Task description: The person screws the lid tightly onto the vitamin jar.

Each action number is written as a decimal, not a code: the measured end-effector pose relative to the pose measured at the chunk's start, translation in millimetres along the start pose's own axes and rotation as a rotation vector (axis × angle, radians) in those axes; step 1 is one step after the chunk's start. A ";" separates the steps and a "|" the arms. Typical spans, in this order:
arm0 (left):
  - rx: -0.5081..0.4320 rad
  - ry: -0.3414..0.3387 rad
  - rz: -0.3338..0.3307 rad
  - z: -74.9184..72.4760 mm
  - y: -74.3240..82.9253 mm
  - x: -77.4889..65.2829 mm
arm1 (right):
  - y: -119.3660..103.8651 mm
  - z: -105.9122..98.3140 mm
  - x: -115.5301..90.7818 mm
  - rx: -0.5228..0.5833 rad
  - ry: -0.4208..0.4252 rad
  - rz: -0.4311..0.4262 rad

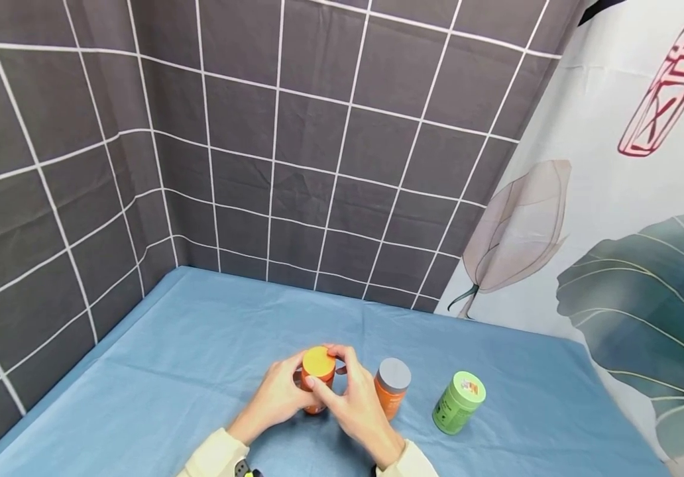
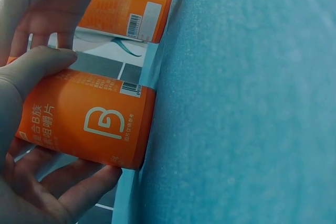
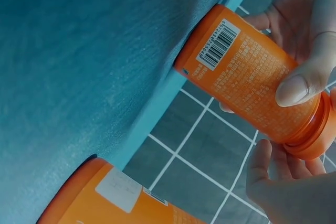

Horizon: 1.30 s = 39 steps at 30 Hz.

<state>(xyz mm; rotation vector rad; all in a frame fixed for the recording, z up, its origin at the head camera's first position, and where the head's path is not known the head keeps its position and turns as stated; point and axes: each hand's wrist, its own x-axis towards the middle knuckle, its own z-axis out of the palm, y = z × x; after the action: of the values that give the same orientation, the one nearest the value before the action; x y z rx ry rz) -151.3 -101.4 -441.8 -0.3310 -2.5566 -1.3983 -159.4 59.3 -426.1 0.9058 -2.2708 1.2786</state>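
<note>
We note: left hand point(image 1: 278, 396) grips bottle point(image 2: 89, 114), right hand point(image 1: 358, 403) its lid point(image 1: 319, 362), seating unclear; slip could topple grey-lidded jar point(image 1: 392, 386) right of hands.

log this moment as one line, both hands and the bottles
left hand: grips orange bottle | right hand: pinches its lid | nearby: grey-lidded bottle, green jar

free cloth point(image 1: 157, 364) left of the hands point(image 1: 279, 397) point(image 1: 356, 401), grey-lidded bottle point(image 1: 391, 394) close right, green jar point(image 1: 455, 407) beyond
</note>
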 end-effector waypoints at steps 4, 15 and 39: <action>-0.006 0.006 0.017 1.5 0.6 1.3 | 0.6 -1.1 0.1 -0.006 0.006 0.002; -0.011 0.012 0.023 0.7 0.3 0.9 | 0.7 0.8 0.4 -0.004 0.016 0.027; 0.020 0.018 0.029 1.9 -1.2 -0.4 | 2.8 0.7 -2.3 -0.007 -0.006 -0.079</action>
<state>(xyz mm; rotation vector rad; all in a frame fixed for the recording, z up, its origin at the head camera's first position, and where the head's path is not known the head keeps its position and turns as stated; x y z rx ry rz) -151.4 -100.5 -443.8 -0.3498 -2.5392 -1.3587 -159.7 60.6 -429.5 0.9874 -2.2194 1.2352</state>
